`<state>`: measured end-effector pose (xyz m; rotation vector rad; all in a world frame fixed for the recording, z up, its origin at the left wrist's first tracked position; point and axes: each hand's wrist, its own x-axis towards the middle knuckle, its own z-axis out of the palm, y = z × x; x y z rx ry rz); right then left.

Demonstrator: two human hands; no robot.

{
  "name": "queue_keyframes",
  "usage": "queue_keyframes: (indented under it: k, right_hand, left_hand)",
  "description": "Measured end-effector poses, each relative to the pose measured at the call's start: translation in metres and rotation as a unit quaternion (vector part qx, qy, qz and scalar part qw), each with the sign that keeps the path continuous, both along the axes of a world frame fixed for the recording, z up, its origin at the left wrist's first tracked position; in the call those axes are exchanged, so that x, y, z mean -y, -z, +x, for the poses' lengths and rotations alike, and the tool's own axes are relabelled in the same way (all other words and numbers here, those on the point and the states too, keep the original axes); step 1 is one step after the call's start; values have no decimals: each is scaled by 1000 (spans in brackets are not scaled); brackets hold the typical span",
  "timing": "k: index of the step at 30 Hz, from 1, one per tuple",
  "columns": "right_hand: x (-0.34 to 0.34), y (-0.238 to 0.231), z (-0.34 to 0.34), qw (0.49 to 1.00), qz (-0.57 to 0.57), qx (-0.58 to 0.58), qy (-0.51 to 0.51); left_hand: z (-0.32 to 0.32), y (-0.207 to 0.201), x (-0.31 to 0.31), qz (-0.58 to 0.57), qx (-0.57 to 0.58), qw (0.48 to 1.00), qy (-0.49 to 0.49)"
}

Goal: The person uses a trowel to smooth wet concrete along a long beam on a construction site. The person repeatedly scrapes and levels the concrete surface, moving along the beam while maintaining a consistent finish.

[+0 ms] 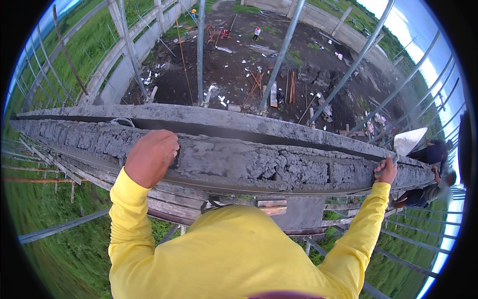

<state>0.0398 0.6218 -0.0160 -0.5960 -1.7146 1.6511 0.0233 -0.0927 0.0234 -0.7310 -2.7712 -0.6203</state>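
Observation:
A long wall top (224, 159), coated with rough grey mortar, runs across in front of me. My left hand (152, 157) is closed at the wall's near edge, left of the middle. Something dark shows by its curled fingers, but I cannot make out what it is. My right hand (386, 170) grips the handle of a trowel (410, 141) over the right part of the wall. The trowel's pale blade points up and away. A thin string (239, 190) stretches along the wall's near side.
Behind the mortar runs a narrow gap, then a concrete edge (209, 117) with upright metal poles (284, 55). Scaffold planks (172, 207) lie below me, with a wooden-handled tool (272, 207) on them. Other people (423, 192) are at the far right. The ground beyond lies far below.

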Motion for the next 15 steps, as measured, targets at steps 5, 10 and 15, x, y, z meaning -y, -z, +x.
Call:
queue_keyframes:
  k: [5,10,15]
  right_hand:
    - [0,1,0,1000,-19,-12,1]
    - [4,-1,2,1000,-18,-23,-5]
    - [10,-4,3,1000,-19,-21,1]
  left_hand:
    - [1,-5,-4,62,-7,998,-7]
    - [7,-13,-1,-34,35,997,-56]
    - [6,-9,-2,-64,17,997,-37]
